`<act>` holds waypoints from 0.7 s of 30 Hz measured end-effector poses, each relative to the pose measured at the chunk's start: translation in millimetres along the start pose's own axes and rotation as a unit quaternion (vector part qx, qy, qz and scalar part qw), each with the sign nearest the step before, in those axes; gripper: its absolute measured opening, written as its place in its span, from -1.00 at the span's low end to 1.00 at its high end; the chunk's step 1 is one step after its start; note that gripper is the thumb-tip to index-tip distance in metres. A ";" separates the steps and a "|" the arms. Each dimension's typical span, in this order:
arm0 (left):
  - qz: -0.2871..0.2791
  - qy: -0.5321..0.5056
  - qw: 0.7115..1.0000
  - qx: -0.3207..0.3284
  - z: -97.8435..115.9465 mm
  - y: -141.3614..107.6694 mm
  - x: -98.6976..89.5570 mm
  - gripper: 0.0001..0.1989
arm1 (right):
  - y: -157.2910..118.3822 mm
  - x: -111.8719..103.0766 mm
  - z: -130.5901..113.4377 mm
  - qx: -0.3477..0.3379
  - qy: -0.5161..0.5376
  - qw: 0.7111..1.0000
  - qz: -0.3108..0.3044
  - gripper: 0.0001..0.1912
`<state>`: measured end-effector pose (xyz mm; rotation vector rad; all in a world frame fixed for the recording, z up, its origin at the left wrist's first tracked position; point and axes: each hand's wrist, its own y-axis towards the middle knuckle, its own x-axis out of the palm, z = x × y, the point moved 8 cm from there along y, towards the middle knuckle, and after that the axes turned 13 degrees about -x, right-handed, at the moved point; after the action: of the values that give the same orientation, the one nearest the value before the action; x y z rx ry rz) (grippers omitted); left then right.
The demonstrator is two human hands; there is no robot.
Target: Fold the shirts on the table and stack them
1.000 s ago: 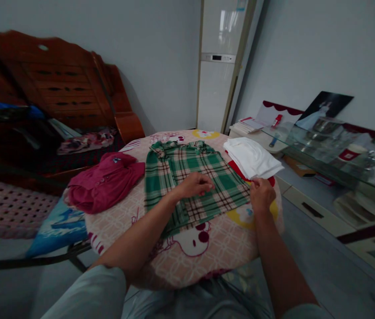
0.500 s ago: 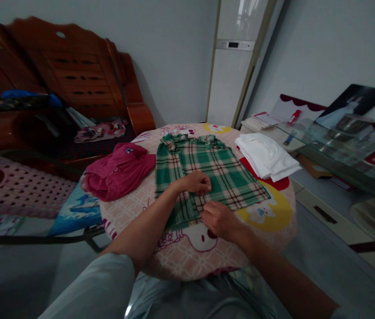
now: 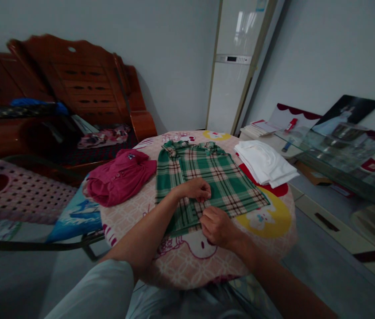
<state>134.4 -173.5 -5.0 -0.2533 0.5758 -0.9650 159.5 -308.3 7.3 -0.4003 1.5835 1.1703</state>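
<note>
A green plaid shirt (image 3: pixel 218 173) lies spread on the round table, its collar toward the far side. Over the middle of its front is my left hand (image 3: pixel 196 189), fingers curled in a pinch on the cloth. Closer to me, my right hand (image 3: pixel 218 226) pinches the shirt's front strip near the bottom hem. The fingers of both hands are closed, and their tips are partly hidden. Left of the shirt sits a folded magenta shirt (image 3: pixel 121 177). To its right rests a folded white garment (image 3: pixel 263 163), with red showing beneath it.
A pink patterned cloth (image 3: pixel 180 270) covers the table. Wooden seating (image 3: pixel 84 84) stands at the back left, with a pink woven chair (image 3: pixel 24 190) in front. A glass shelf (image 3: pixel 333 161) over a cabinet is on the right. A tall white air conditioner (image 3: pixel 229 93) stands behind.
The view has tilted up slightly, so the scene sits lower in the picture. Both hands stay at nearly the same spots on the plaid shirt.
</note>
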 end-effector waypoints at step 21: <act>0.055 -0.024 0.998 0.017 0.8 -4.3 -21.2 -0.87 | 5.9 -0.7 -14.7 -0.040 0.007 0.999 -0.022 -0.75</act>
<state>122.5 -158.3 4.9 -0.2117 0.5223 -0.8603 147.3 -318.1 9.9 -0.4944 1.5350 1.2024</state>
